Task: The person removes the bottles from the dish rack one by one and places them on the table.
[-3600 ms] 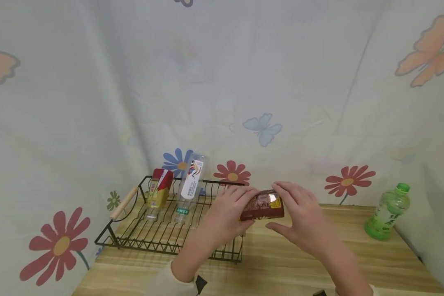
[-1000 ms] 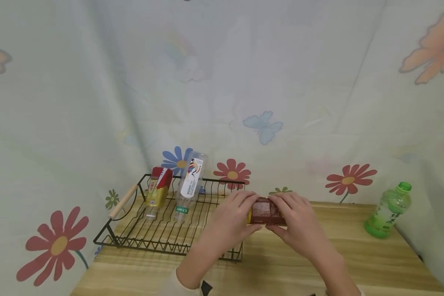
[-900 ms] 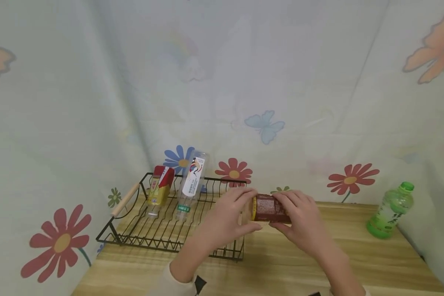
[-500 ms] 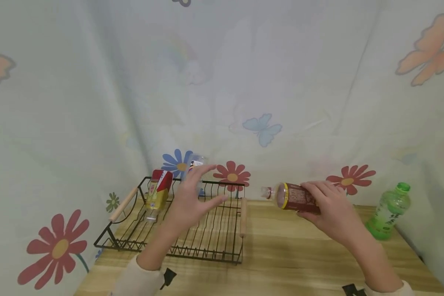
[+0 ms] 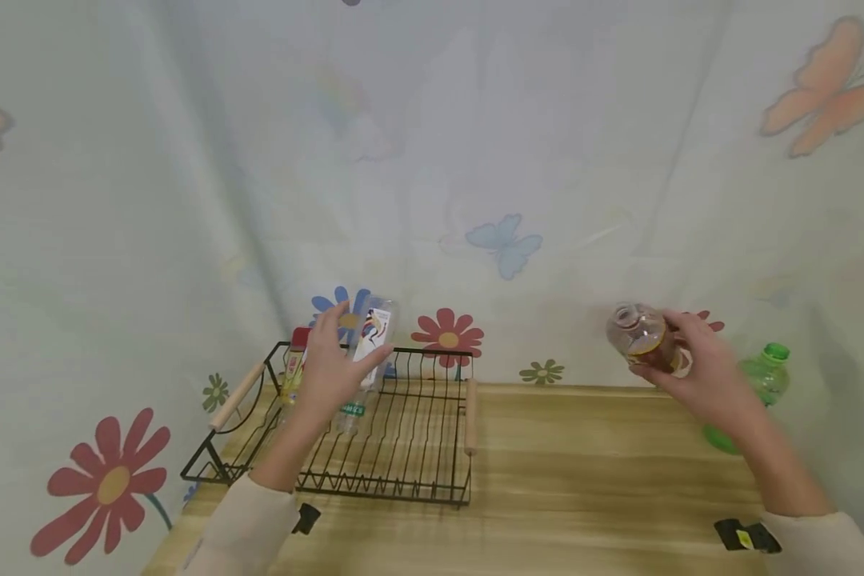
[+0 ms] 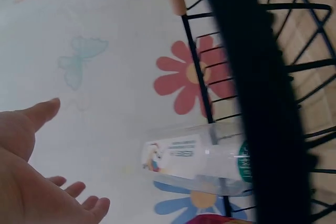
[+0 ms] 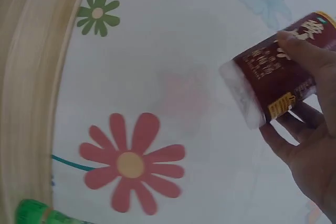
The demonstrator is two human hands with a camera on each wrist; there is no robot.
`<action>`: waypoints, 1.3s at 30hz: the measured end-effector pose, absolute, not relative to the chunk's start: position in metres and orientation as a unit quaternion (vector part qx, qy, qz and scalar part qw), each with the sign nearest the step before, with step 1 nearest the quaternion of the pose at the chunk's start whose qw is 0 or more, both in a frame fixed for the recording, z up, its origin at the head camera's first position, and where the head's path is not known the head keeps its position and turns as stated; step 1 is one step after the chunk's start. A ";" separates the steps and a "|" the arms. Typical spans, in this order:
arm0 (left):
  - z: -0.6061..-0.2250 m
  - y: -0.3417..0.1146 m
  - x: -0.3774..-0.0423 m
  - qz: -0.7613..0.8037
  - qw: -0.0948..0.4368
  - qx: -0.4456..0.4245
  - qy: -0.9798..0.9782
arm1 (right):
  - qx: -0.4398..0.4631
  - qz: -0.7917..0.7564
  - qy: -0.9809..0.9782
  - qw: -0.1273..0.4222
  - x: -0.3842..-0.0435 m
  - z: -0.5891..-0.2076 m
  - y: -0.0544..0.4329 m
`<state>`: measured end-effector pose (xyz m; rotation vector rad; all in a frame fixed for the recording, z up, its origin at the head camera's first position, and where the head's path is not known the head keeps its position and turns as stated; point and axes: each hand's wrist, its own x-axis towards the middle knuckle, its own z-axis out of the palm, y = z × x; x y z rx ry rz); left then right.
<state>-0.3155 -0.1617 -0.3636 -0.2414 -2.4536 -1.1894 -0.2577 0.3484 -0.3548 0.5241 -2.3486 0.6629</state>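
Observation:
My right hand (image 5: 716, 392) holds a clear plastic bottle (image 5: 637, 332) with a dark red label, raised above the right side of the table. Its neck tilts up and leftward in the head view. In the right wrist view, the thumb lies along the label (image 7: 278, 72) and the fingers wrap beneath. Over the left part of the rack, my left hand (image 5: 327, 364) is spread with nothing in it. Just beside it, a clear bottle with a white label (image 5: 374, 332) leans in the rack. Partly hidden behind this hand is a red-and-yellow bottle (image 5: 293, 376).
The black wire rack (image 5: 403, 496) with wooden handles stands on the left of the wood-grain table (image 5: 569, 472). A green bottle (image 5: 772, 376) stands at the far right, partly covered by the right forearm. A flowered curtain (image 5: 583, 160) hangs behind.
Both hands were on the dark red bottle; the left let go and moved left over the rack. The right hand carried the bottle rightward and tipped its neck upward.

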 end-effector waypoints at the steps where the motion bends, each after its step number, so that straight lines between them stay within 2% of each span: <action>1: -0.367 -0.162 -0.319 -0.425 0.190 -0.076 -0.882 | 0.181 0.276 -0.893 0.306 -0.259 -0.357 0.354; 8: -0.394 -0.162 -0.341 -0.417 0.137 -0.053 -0.897 | 0.067 0.390 -0.887 0.239 -0.270 -0.381 0.389; 11: -0.402 -0.159 -0.344 -0.416 0.135 -0.056 -0.898 | 0.038 0.408 -0.883 0.229 -0.276 -0.393 0.401; 15: -0.411 -0.158 -0.349 -0.415 0.163 -0.050 -0.893 | 0.013 0.410 -0.885 0.221 -0.281 -0.406 0.410; 23: -0.432 -0.163 -0.359 -0.385 0.193 -0.021 -0.902 | -0.022 0.400 -0.892 0.208 -0.283 -0.432 0.419; 32: -0.447 -0.162 -0.361 -0.368 0.170 0.018 -0.914 | -0.041 0.398 -0.901 0.169 -0.281 -0.468 0.435; 39: -0.451 -0.163 -0.360 -0.369 0.153 0.037 -0.916 | -0.048 0.389 -0.905 0.167 -0.275 -0.488 0.438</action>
